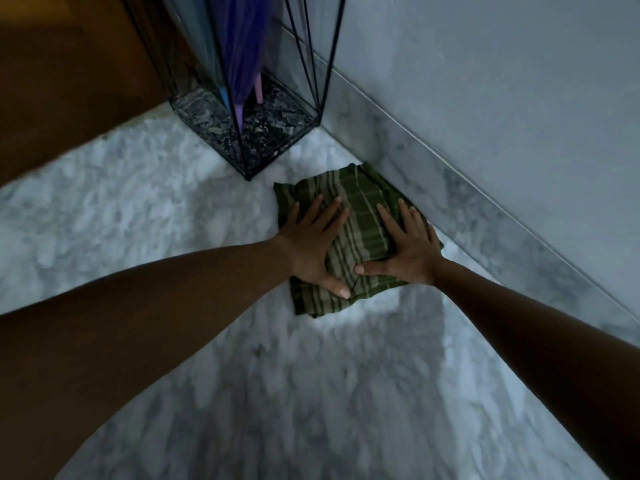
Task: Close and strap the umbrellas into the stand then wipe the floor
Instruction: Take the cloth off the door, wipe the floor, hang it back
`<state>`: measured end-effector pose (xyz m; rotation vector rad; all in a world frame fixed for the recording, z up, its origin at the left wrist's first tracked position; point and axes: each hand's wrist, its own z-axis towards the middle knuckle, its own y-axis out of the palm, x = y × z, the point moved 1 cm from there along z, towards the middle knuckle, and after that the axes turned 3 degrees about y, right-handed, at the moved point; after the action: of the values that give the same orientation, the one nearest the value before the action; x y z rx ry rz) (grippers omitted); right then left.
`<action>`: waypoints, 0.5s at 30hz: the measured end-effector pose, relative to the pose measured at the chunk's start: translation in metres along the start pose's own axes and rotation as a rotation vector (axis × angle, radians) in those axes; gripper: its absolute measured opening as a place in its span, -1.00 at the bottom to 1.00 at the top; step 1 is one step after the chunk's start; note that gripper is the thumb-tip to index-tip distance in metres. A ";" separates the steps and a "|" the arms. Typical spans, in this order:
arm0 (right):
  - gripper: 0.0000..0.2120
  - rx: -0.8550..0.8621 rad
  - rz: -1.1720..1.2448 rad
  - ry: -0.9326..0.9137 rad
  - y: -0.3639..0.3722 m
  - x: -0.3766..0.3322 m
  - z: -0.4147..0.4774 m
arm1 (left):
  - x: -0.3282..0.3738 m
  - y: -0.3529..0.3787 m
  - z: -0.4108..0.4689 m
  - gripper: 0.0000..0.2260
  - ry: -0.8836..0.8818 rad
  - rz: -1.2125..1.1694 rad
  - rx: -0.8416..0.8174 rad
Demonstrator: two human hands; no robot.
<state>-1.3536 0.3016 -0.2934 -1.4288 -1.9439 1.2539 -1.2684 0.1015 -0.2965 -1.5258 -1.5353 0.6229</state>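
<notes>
A green striped cloth [360,202] lies flat on the white marble floor [173,220], close to the wall's skirting. My left hand [313,244] presses on its left half with fingers spread and straight. My right hand [408,244] presses on its right half the same way, thumb pointing left. Behind the cloth stands a black wire umbrella stand [263,133] with a dark speckled base. Closed umbrellas stand tip-down in it: a purple one [242,46], with a blue tip [223,95] and a pink tip [258,90] beside it.
A grey wall with a marble skirting [485,188] runs diagonally along the right. A brown wooden surface [69,81] fills the upper left. Open marble floor stretches toward me between my forearms.
</notes>
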 end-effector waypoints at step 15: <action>0.30 -0.153 -0.146 -0.007 0.029 -0.050 -0.062 | -0.002 0.032 -0.075 0.36 0.070 0.043 -0.157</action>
<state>-1.2719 0.2840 -0.2777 -1.3267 -2.1467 1.0670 -1.1889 0.0871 -0.2855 -1.6847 -1.5314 0.4773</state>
